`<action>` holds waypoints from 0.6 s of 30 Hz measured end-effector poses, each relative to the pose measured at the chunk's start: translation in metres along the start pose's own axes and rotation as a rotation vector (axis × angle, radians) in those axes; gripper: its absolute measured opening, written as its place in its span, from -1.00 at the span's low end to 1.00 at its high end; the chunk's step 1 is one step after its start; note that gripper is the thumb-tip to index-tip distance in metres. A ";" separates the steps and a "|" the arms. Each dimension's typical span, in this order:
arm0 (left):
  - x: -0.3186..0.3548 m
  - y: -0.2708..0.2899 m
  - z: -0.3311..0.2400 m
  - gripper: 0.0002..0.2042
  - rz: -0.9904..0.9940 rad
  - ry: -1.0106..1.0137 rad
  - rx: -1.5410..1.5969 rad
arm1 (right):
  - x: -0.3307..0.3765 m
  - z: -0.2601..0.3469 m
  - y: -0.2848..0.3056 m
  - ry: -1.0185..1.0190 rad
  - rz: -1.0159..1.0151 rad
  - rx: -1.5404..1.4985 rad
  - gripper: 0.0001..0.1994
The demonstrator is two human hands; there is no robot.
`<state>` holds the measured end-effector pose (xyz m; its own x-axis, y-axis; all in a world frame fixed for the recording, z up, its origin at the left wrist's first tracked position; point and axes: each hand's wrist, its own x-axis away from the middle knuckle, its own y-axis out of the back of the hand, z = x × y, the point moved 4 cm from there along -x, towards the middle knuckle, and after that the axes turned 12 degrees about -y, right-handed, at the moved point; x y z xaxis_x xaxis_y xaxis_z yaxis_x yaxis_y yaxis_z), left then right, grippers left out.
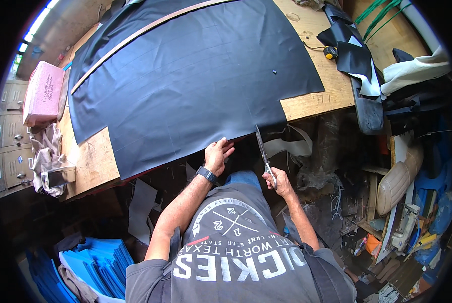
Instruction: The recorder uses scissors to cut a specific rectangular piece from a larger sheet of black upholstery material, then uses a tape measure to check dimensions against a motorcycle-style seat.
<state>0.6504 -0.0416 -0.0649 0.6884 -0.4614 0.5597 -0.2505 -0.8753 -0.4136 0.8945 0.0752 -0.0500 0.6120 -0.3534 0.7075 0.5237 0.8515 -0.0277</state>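
A large sheet of dark navy material [195,76] lies spread over a wooden workbench [92,161], hanging slightly past its near edge. My left hand [217,154], with a dark watch on the wrist, presses flat on the sheet's near edge. My right hand [279,181] grips a pair of scissors [263,150] by the handles. The blades point up toward the sheet's near edge, just right of my left hand. A long pale wooden straightedge [140,35] rests diagonally across the far part of the sheet.
A pink block [42,93] and grey drawers [9,136] stand at the left. A yellow tape measure [330,52] and dark scraps [354,55] lie at the bench's right end. Blue sheets [97,265] are stacked on the floor lower left. Cluttered tools and cushions fill the right side.
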 end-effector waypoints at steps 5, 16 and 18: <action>0.002 -0.002 -0.002 -0.78 0.012 0.034 -0.023 | 0.006 0.006 -0.002 -0.003 -0.054 0.075 -0.61; 0.002 0.001 -0.007 -0.74 0.060 0.071 -0.084 | -0.016 0.051 -0.006 -0.039 -0.097 0.164 -0.43; 0.002 0.003 -0.008 -0.74 0.045 0.083 -0.092 | -0.017 0.055 -0.003 -0.038 -0.109 0.212 -0.44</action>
<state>0.6454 -0.0468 -0.0589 0.6175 -0.5072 0.6012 -0.3438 -0.8615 -0.3736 0.8499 0.0995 -0.0232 0.5342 -0.4360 0.7242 0.4465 0.8730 0.1962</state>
